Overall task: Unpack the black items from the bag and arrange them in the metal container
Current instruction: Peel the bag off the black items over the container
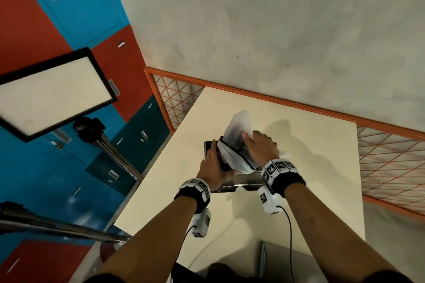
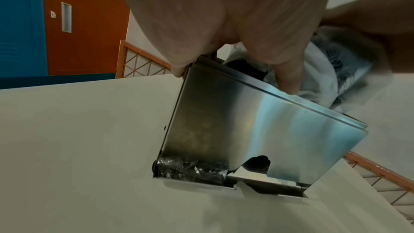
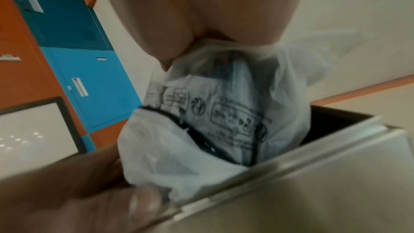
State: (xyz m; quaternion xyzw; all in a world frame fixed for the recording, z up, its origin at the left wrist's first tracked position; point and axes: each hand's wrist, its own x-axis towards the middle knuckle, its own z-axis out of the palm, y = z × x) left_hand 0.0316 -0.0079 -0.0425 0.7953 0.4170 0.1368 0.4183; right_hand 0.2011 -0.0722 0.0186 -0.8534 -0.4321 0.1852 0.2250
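A shiny metal container (image 1: pixel 232 185) stands on the cream table (image 1: pixel 310 190). My left hand (image 1: pixel 215 156) grips its left rim, thumb outside and fingers (image 2: pixel 286 81) over the edge. A white printed plastic bag (image 1: pixel 239 126) hangs mouth-down into the container's open top. My right hand (image 1: pixel 257 145) grips the bag from above, bunching the plastic in the palm (image 3: pixel 201 38). Black items (image 1: pixel 234 145) show dark through the bag. More black items in clear wrap (image 2: pixel 190 169) lie at the container's bottom slot. The inside of the container is mostly hidden.
An orange-framed mesh fence (image 1: pixel 391 158) runs behind and to the right of the table. A light panel (image 1: pixel 53 94) on a metal stand (image 1: pixel 119 156) is at the left, before blue and red lockers (image 1: pixel 69 18). A grey box (image 1: pixel 287 259) sits at the table's near edge.
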